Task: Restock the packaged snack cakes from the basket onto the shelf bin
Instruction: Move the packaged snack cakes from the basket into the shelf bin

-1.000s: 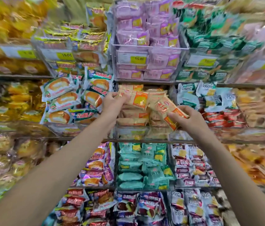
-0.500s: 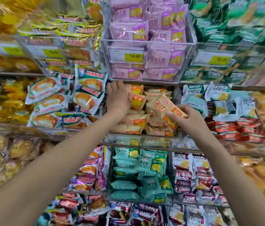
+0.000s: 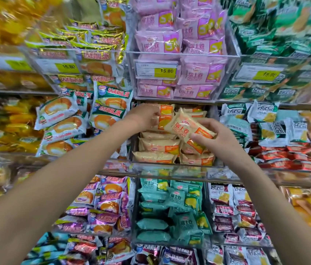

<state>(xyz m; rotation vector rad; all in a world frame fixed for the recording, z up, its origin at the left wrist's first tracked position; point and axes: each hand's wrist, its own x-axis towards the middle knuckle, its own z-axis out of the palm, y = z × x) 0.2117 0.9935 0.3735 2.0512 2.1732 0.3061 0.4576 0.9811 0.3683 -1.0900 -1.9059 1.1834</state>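
Observation:
A clear shelf bin (image 3: 172,166) at the middle shelf holds several cream-and-orange snack cake packs (image 3: 159,145). My right hand (image 3: 219,139) pinches one such pack (image 3: 188,128), tilted, just above the stacked ones. My left hand (image 3: 144,116) reaches into the back left of the bin and its fingers curl on an upright pack (image 3: 165,116) there. No basket is in view.
Around this bin are others: pink packs (image 3: 179,44) above with a 15.80 price tag (image 3: 155,69), teal packs (image 3: 170,207) below, green-and-white cream cakes (image 3: 63,119) left, white and red packs (image 3: 277,134) right. The shelf above hangs low over the bin.
My left hand has gone deeper into the bin and now grips an upright pack. The right hand has brought its pack a little closer over the stack. The view has moved nearer.

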